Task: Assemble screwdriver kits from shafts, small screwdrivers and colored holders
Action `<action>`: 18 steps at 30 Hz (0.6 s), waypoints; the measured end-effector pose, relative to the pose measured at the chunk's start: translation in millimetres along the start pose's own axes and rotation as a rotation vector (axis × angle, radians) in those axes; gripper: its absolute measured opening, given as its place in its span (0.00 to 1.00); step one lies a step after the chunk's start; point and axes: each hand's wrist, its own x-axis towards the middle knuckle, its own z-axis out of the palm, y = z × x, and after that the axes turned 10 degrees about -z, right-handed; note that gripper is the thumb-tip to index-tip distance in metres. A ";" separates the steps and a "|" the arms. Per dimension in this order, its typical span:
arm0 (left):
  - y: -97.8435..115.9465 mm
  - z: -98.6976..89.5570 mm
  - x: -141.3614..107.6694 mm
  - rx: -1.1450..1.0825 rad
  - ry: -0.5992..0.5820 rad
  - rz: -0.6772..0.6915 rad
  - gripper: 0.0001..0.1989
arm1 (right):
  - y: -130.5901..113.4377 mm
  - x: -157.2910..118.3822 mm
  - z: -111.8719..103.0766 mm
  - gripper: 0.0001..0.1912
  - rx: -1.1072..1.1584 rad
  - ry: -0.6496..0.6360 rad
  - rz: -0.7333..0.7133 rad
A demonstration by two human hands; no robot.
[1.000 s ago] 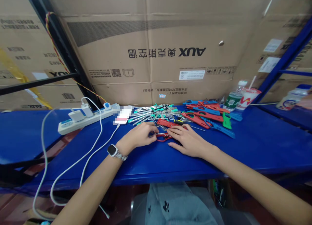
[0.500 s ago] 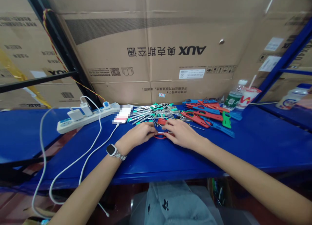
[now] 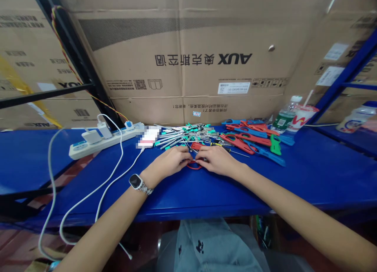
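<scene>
My left hand [image 3: 178,158] and my right hand [image 3: 216,158] meet at the middle of the table, fingertips pinched close together. Between and under them is a red lighter casing [image 3: 194,166], its curved loop showing below the fingers. A small pale part at the fingertips is too small to name. Just beyond my fingers lies another red piece [image 3: 196,146]. Behind it spreads a pile of thin metal lighter tubes [image 3: 188,134] with green ends. A screwdriver [image 3: 237,152] with a yellow and black handle lies beyond my right hand.
Several red, blue and green lighter casings [image 3: 255,138] are heaped at the right. Behind them stand a water bottle [image 3: 285,116] and a paper cup [image 3: 302,118]. At left are a phone [image 3: 150,136], a power strip [image 3: 110,143] and white cables [image 3: 113,181]. A large carton [image 3: 191,36] closes the back.
My right hand's fingers have curled in more tightly, and my left fingertips have shifted slightly right. The view has moved a little; the piles look unchanged.
</scene>
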 end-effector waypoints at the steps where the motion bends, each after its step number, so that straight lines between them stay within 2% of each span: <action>1: 0.1 0.0 0.0 0.004 0.008 0.004 0.11 | -0.3 1.0 0.2 0.08 -0.017 -0.007 0.006; 8: -1.3 0.6 0.4 0.036 0.022 0.027 0.09 | 0.5 0.6 1.4 0.06 -0.015 -0.005 0.006; 13: -1.2 0.4 0.0 -0.018 0.043 0.015 0.06 | 1.2 -2.0 1.9 0.06 0.007 0.003 0.016; 18: -1.1 -0.8 -0.5 -0.099 0.010 -0.006 0.07 | 2.8 -2.4 2.2 0.07 0.017 0.009 0.011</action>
